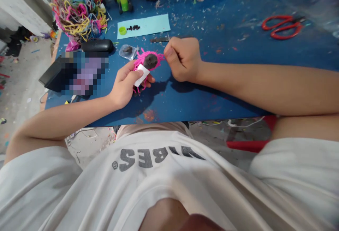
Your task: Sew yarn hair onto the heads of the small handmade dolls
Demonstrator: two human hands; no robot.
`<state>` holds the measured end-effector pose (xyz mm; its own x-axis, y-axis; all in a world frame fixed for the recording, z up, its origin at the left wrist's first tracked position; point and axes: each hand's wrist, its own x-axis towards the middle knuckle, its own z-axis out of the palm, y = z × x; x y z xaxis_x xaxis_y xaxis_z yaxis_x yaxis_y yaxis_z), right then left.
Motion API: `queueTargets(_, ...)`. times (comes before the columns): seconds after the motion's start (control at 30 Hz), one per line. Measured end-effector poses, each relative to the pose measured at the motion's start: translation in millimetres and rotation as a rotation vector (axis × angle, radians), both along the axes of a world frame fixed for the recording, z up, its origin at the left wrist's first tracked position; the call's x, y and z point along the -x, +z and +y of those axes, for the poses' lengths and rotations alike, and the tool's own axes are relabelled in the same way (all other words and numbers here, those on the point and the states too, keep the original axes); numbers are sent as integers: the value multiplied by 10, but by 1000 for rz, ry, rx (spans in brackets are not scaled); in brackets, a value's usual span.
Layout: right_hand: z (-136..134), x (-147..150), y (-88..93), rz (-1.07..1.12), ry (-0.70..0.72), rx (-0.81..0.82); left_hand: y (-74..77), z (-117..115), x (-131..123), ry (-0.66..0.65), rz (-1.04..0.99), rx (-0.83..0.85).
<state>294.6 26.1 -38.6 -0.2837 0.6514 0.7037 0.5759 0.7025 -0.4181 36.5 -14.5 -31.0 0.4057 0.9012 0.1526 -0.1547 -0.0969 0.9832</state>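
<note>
My left hand (pixel 125 82) is closed round a small doll (pixel 150 61) with a dark grey oval face and bright pink yarn strands. A white piece (pixel 141 75) lies under my left thumb, against the doll. Just right of the doll, my right hand (pixel 183 58) is curled with thumb and forefinger pressed together at the end of the pink yarn. The strand runs from the doll's right side to those fingertips. Both hands are over the blue table (pixel 225 93), near its front edge.
Tangled yarn (pixel 79 15), a black case (pixel 97 46) and a blurred phone (pixel 86 73) lie left. Behind are a small plastic bag (pixel 128 51), a light blue sheet (pixel 155 25) with black bits, and little figures (pixel 123 0). Red scissors (pixel 284 27) lie back right.
</note>
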Motion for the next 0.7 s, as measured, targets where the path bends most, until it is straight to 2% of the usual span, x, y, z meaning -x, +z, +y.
queueTargets(0.1, 21, -10, -72, -71, 18, -12, 5, 15, -16, -24, -9, -41)
queueTargets(0.23, 46, -34, -118, -87, 16, -53, -1, 43, -10, 20, 34, -101)
queueTargets(0.4, 83, -51, -154, -91, 59, -78, 24, 13, -14, 11, 24, -62)
queueTargets(0.7, 148, -66, -233, -105, 42, -161, 85, -65, -32, -4, -2, 8)
